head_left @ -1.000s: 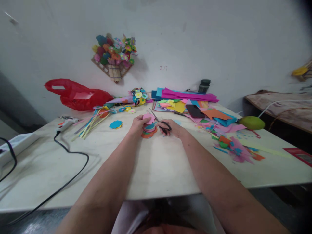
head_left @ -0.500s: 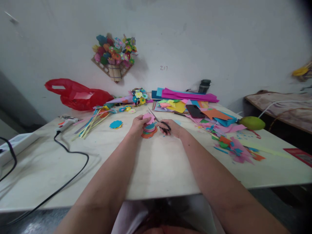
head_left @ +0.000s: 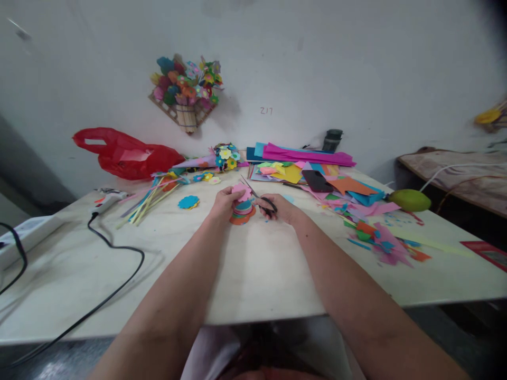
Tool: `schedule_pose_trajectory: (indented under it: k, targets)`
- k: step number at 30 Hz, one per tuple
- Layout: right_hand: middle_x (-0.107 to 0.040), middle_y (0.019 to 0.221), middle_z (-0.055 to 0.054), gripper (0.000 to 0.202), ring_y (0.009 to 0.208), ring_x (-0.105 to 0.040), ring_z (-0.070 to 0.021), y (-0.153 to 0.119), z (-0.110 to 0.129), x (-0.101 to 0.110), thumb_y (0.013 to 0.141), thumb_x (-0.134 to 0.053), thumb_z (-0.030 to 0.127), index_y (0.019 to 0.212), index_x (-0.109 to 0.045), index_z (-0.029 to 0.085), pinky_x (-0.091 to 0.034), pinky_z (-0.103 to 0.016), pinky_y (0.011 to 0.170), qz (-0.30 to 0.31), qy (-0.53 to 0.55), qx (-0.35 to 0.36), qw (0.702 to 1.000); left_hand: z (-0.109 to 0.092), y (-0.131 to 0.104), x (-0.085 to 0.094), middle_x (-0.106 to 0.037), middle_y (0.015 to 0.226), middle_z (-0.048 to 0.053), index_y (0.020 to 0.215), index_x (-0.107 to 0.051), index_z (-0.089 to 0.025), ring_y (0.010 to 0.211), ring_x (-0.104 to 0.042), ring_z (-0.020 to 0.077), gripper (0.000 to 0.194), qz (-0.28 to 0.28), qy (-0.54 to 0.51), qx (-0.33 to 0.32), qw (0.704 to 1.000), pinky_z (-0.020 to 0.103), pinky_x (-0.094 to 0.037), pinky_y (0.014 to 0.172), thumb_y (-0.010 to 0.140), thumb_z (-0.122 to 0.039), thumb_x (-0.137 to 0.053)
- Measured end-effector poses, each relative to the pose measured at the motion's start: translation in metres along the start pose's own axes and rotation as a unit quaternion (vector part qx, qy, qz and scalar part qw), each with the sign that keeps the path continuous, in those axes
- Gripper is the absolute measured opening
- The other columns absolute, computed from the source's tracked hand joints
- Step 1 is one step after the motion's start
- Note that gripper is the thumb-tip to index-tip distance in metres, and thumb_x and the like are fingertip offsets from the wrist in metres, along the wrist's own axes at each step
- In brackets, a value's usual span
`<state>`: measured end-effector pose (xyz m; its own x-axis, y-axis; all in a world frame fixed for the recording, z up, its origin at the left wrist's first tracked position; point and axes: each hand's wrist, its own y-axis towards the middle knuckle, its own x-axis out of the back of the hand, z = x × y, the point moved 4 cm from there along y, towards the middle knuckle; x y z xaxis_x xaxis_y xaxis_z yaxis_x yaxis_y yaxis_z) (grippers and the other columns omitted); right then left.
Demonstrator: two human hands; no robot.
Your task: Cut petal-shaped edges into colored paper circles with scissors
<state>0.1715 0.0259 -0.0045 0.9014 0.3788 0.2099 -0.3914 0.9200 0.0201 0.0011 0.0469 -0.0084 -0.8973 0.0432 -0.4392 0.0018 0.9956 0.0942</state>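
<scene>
Between its thumb and fingers my left hand point(head_left: 224, 204) pinches a pink paper flower point(head_left: 241, 192) with a scalloped edge. My right hand point(head_left: 282, 209) is closed round the black handles of a pair of scissors point(head_left: 268, 203). The blades point up and to the left, close by the flower's right edge; whether they touch the paper I cannot tell. Below the flower, a stack of coloured paper discs point(head_left: 243, 215) lies on the table, partly covered by my left hand. A small pile of blue scalloped paper flowers point(head_left: 188, 202) rests to the left.
Paper scraps point(head_left: 382, 244) and a phone point(head_left: 317, 181) lie on the right of the table point(head_left: 269, 279). Left are paper strips point(head_left: 146, 203), a glue gun point(head_left: 109, 201) with its cord, and a power strip point(head_left: 29, 240). A red plastic bag point(head_left: 134, 158) stands behind.
</scene>
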Motion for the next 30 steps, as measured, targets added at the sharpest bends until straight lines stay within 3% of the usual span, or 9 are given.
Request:
schedule_pose_trajectory:
  k: [20, 30]
  targets:
    - [-0.058, 0.055, 0.002, 0.030, 0.039, -0.049, -0.0063, 0.0018, -0.0028, 0.0007, 0.086, -0.068, 0.040, 0.071, -0.057, 0.016, -0.026, -0.017, 0.031, 0.006, -0.006, 0.001, 1.000, -0.0047, -0.0036, -0.0024, -0.071, 0.072, 0.005, 0.072, -0.066, -0.014, 0.063, -0.067, 0.0146, 0.024, -0.001, -0.012, -0.007, 1.000, 0.026, -0.056, 0.062, 0.056, -0.013, -0.084]
    - [-0.057, 0.055, 0.003, 0.027, 0.039, -0.048, -0.0063, 0.0029, -0.0052, 0.0015, 0.086, -0.068, 0.041, 0.079, -0.063, 0.015, -0.024, -0.018, 0.032, 0.012, -0.009, 0.001, 1.000, -0.0049, -0.0039, -0.0019, -0.068, 0.069, 0.003, 0.076, -0.065, -0.013, 0.066, -0.069, 0.0166, 0.028, -0.002, -0.008, -0.005, 1.000, 0.031, -0.057, 0.069, 0.057, -0.015, -0.086]
